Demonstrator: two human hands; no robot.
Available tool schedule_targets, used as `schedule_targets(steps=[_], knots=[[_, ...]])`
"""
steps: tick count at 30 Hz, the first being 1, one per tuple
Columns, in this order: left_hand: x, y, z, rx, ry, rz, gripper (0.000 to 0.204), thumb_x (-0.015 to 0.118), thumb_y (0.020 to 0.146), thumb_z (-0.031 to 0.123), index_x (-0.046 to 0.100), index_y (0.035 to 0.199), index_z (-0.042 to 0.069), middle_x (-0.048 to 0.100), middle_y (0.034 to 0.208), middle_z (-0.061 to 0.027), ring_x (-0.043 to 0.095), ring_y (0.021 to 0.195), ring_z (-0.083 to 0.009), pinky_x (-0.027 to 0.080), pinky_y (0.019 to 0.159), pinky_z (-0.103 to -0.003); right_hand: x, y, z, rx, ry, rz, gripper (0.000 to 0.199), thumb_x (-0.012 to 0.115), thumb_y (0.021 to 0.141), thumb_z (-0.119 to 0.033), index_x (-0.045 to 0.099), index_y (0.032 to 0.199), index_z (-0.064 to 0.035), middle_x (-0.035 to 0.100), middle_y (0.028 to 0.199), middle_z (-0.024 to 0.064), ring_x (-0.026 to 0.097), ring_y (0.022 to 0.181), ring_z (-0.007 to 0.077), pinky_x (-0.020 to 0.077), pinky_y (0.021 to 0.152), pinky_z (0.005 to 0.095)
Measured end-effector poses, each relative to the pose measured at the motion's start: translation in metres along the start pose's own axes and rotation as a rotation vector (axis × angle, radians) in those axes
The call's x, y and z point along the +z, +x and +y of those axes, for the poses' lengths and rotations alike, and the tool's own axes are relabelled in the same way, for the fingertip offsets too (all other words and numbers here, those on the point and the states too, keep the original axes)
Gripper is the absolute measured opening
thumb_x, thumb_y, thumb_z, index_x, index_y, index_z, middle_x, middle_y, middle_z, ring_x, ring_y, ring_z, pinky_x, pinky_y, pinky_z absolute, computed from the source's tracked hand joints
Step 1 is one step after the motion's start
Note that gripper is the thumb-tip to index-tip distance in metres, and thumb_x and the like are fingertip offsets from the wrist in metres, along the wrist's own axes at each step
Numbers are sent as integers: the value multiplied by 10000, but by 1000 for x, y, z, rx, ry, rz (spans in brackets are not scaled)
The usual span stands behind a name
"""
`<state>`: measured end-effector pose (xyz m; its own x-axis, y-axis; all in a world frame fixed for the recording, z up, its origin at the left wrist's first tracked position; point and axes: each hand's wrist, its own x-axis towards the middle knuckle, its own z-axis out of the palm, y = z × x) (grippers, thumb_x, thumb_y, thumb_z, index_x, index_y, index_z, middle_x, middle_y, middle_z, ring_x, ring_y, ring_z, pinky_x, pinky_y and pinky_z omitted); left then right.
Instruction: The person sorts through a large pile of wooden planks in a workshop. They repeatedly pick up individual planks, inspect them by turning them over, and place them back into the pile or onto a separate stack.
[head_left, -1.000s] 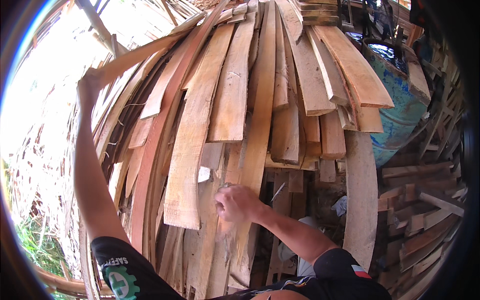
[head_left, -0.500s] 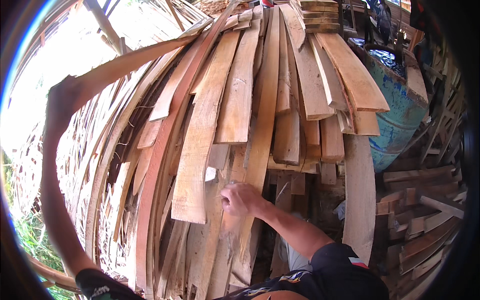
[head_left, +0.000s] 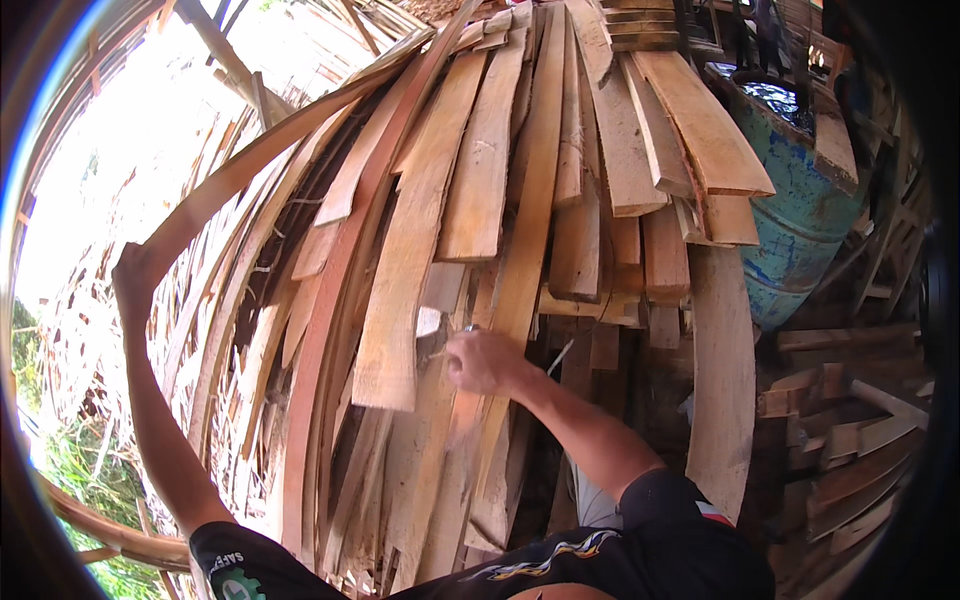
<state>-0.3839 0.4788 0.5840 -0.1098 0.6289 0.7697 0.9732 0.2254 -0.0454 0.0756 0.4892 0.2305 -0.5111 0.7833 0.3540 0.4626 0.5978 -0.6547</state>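
Note:
At the far left, my left hand (head_left: 135, 272) is closed round the near end of a long wooden plank (head_left: 245, 170). That plank slants up and away, and its far end rests on the pile of boards. My right hand (head_left: 484, 362) is closed in a fist over the middle of the pile, beside a broad pale board (head_left: 398, 310) and a long yellowish board (head_left: 522, 285). A blur below the fist hides whatever it may hold. A long reddish board (head_left: 325, 370) lies between my two arms.
A worn blue drum (head_left: 790, 235) holding dark liquid stands at the right. Short stacked boards (head_left: 640, 28) sit at the far end of the pile. Scrap wood pieces (head_left: 865, 440) lie on the floor at lower right. A curved pole (head_left: 120, 535) crosses the lower left above grass.
My left hand has come down and slightly right, lowering the near end of the plank. My right hand stays closed over nearly the same spot. The whole view has shifted a little.

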Motion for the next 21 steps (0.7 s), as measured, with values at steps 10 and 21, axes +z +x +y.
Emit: schedule_targets(steps=[10, 21], knots=[[-10, -115, 53, 58, -264, -13, 222, 474, 964, 162, 594, 1017, -17, 653, 796, -209, 650, 699, -338, 489, 644, -439, 0, -6, 11, -14, -110, 84, 166, 551, 757, -159, 589, 730, 0, 632, 819, 181, 628, 796, 375, 507, 714, 456], [73, -138, -101, -195, -304, -81, 159, 454, 889, 13, 584, 976, -17, 640, 828, -251, 645, 740, -328, 479, 670, -436, 10, 1, 7, -45, -67, 105, 165, 559, 755, -171, 599, 724, -14, 647, 825, 182, 634, 819, 372, 510, 733, 459]])
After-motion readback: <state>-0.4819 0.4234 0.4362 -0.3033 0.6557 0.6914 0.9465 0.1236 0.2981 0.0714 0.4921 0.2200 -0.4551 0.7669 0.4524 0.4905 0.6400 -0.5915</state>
